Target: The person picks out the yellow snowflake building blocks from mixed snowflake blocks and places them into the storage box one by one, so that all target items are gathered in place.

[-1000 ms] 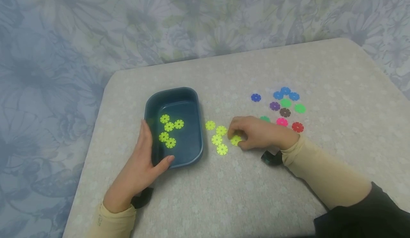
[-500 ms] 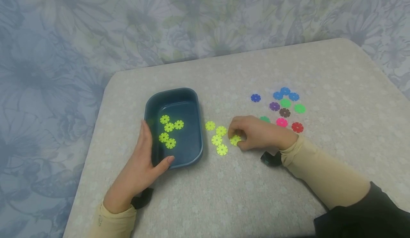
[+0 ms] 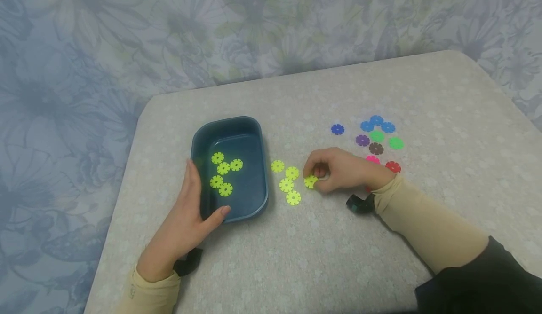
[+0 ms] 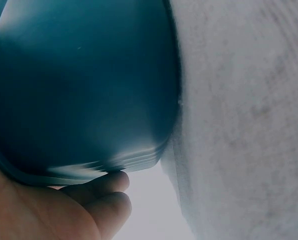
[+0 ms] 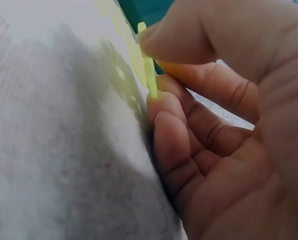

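Observation:
My right hand (image 3: 340, 169) pinches a yellow notched plastic disc (image 3: 310, 182) between thumb and fingers, close over the tabletop. In the right wrist view the disc (image 5: 149, 70) shows nearly edge-on at the fingertips. My left hand (image 3: 186, 215) holds the dark teal plastic bin (image 3: 250, 213) at its near left corner, thumb over the near rim and fingers along the left wall. The left wrist view shows the bin's wall (image 4: 84, 95) with bent fingertips (image 4: 114, 182) against it. Several yellow discs (image 3: 223, 168) lie inside the bin.
Several loose yellow discs (image 3: 286, 185) lie between the bin and my right hand. Blue (image 3: 337, 129), purple (image 3: 362, 140), green (image 3: 396, 143), brown (image 3: 376, 148), pink and red (image 3: 393, 167) discs lie farther right. Behind the table (image 3: 305, 267) stands a floral wall (image 3: 271, 27).
My right hand has risen a little with the yellow disc, which sits slightly higher in the head view. A green disc beside that hand is now hidden. The left hand and bin stay put.

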### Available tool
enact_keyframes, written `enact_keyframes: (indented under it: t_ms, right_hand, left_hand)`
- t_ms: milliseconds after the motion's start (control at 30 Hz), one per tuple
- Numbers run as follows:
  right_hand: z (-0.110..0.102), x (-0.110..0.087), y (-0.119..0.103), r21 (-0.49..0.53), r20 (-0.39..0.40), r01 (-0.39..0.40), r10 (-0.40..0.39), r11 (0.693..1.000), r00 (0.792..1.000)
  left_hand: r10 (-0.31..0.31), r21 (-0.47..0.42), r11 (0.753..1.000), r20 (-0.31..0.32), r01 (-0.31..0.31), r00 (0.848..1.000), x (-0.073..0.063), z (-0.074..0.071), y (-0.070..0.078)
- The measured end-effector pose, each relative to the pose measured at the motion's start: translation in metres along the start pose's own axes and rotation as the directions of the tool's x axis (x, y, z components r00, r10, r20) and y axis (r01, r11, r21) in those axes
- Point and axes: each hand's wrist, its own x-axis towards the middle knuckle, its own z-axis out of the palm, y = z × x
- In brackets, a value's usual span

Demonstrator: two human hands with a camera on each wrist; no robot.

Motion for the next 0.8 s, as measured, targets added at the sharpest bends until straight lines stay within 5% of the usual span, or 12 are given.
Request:
enact_keyframes:
  t_ms: [800]
  right_hand:
    - [-0.0049,0.0029,0.0055,0.056,0.02,0.02,-0.021,0.998,1.0]
  left_hand:
    - [0.002,0.007,1.0,0.0,-0.002,1.0,0.0008,-0.0013,-0.0009]
